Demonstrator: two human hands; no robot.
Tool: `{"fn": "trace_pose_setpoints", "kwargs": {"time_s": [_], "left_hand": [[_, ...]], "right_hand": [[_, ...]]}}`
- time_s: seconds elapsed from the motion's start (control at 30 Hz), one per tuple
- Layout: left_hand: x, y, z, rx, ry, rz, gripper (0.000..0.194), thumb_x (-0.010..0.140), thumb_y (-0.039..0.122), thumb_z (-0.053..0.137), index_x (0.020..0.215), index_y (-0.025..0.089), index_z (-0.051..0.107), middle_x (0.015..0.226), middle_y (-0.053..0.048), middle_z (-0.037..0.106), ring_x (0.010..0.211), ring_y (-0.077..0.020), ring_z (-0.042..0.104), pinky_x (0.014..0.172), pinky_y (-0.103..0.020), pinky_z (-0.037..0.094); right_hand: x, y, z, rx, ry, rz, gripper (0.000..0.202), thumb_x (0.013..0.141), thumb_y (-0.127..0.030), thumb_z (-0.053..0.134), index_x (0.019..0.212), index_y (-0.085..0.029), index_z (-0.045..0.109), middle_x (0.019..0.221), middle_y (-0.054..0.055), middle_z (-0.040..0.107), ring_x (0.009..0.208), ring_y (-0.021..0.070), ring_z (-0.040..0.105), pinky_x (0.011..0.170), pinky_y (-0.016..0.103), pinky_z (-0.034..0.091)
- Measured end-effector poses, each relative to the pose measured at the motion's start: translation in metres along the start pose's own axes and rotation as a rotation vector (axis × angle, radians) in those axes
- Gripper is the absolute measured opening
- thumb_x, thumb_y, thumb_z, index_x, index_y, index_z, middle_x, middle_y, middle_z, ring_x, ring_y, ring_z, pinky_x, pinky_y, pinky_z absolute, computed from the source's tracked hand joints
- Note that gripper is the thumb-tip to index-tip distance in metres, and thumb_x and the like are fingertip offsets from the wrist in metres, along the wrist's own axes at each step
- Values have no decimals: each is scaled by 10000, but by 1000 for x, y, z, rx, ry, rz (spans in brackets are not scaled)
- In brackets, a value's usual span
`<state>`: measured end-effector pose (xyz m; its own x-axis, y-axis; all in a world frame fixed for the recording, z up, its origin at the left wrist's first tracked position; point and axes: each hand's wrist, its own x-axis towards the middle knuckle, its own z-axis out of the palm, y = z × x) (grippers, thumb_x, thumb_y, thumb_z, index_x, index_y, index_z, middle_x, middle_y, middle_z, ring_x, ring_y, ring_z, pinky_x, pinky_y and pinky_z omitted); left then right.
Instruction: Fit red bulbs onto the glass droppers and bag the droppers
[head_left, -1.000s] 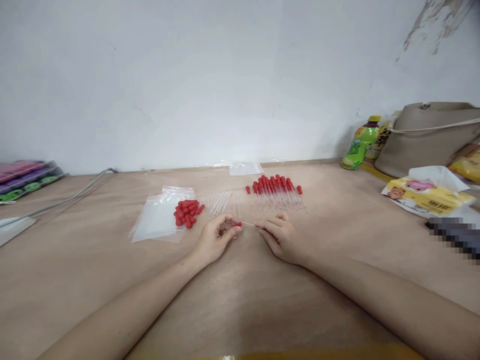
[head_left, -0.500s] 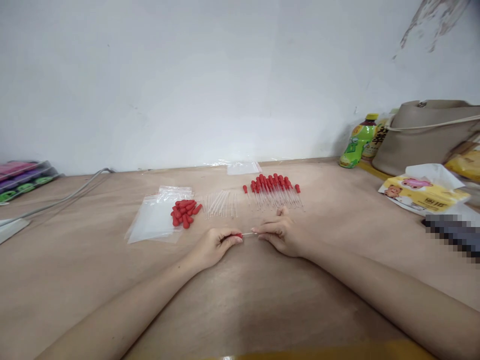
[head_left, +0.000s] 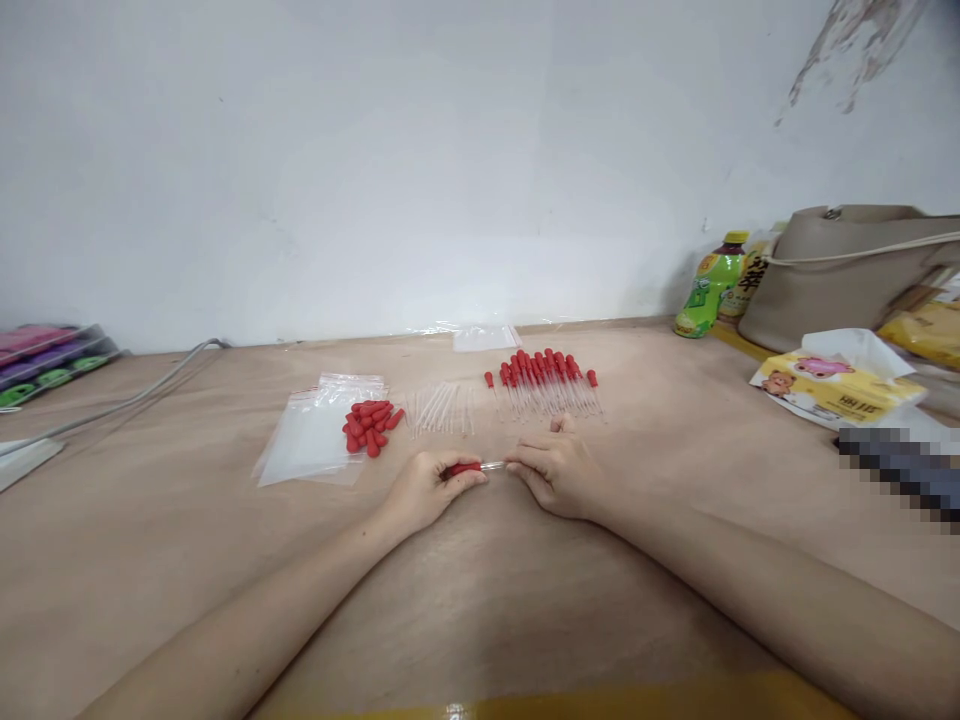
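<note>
"Word is wanted on the left hand (head_left: 421, 490) first: what is held by it?"

"A red bulb (head_left: 463, 468) is grasped between its thumb and fingers, and part of the bulb is covered by them."

"And by the right hand (head_left: 561, 472)?"

"A clear tube (head_left: 493, 466) is pinched by the fingertips, with the far part hidden by the hand. The bulb and the tube are lined up end to end between the two hands, above the front part of the table (head_left: 465, 610). How deeply the tube is seated cannot be told."

"What is laid out beyond the hands?"

"Loose clear tubes (head_left: 441, 408) are spread in the middle. To the left of them, loose red bulbs (head_left: 369, 428) are heaped, partly on the overlapping clear bags (head_left: 304, 445). To the right, red-topped droppers (head_left: 544, 372) are lined up side by side, their bulbs pointed toward the wall (head_left: 375, 180). Another small bag (head_left: 486, 339) is laid flat near the wall."

"And at the edges?"

"On the right, a green bottle (head_left: 705, 295) is stood near a beige handbag (head_left: 817, 285), with a tissue pack (head_left: 836, 385) and a dark, pixelated object (head_left: 896, 475) placed nearer. On the left, colourful packets (head_left: 52, 360) and a grey cable (head_left: 150, 392) are seen."
</note>
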<state>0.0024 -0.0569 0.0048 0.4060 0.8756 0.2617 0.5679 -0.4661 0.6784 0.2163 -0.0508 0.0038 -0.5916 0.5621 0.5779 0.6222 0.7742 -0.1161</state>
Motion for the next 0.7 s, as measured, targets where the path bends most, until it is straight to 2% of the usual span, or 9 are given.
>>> {"fn": "trace_pose_setpoints", "kwargs": {"time_s": [0.3,0.53,0.7], "left_hand": [[0,2,2,-5,-31,39,221,774,347,559,869,180,668,772,-17,676,676,-147,595,628,-241,459],[-1,5,0,-6,-54,84,185,798,299,536,878,184,657,793,-12,676,693,-141,600,637,-232,452],[1,5,2,4,-48,100,184,809,297,522,883,198,658,802,-13,681,703,-146,602,648,-241,454]], "right_hand": [[7,-7,1,77,-121,78,270,858,-217,378,669,-164,563,629,-8,608,545,90,431,661,289,192],[10,-14,5,173,-192,158,317,881,-220,351,657,-187,573,607,-44,628,500,72,436,691,291,193],[17,-10,4,204,-273,174,371,904,-255,312,646,-183,569,607,-47,626,504,67,452,719,304,208]]}}
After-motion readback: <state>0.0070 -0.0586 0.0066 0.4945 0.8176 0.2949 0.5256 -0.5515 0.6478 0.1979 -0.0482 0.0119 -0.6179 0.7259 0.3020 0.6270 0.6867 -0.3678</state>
